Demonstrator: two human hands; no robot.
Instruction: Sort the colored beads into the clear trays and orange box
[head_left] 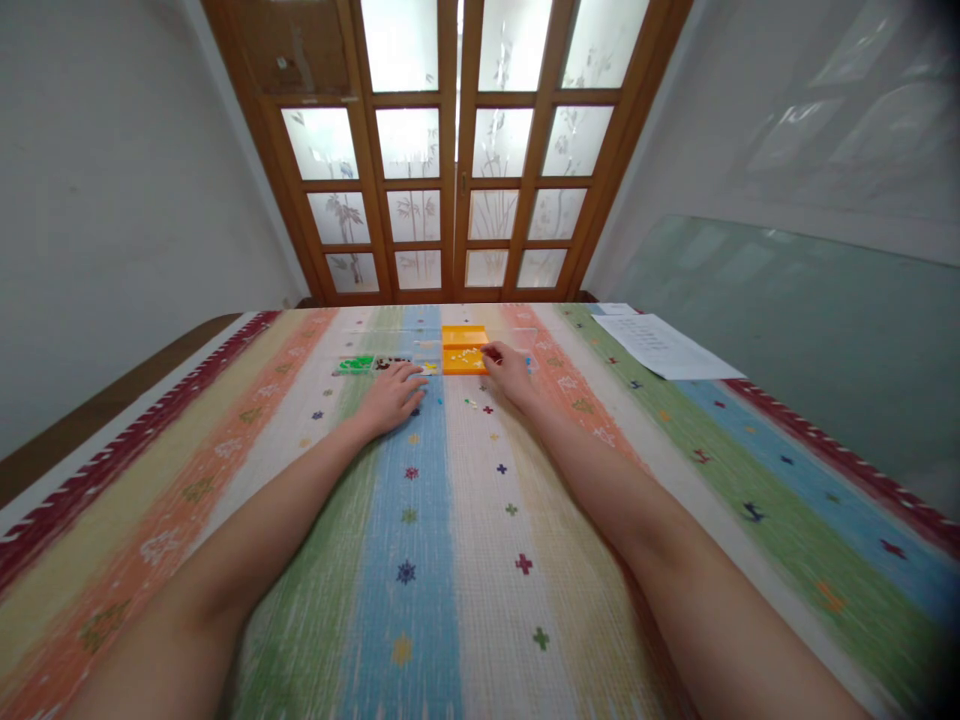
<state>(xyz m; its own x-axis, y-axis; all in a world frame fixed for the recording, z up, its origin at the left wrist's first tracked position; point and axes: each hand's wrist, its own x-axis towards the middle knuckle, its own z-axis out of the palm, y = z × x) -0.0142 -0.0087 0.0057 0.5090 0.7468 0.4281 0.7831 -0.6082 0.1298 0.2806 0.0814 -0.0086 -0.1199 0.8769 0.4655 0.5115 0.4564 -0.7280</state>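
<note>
My left hand [393, 396] lies palm down on the striped cloth [450, 540], fingers stretched toward a clear compartment box [373, 363] with green and dark contents. My right hand [509, 371] reaches to the right edge of an orange tray [464, 352] that holds small pale pieces; its fingertips are pinched together at the tray's side, and what they hold is too small to make out. A few tiny beads [471, 403] lie loose on the cloth between the hands.
A white printed sheet [663, 345] lies at the far right of the cloth. Wooden doors with frosted glass panes [457, 150] stand behind the far edge. White walls flank both sides, and a pale green glass panel [787, 330] leans at right.
</note>
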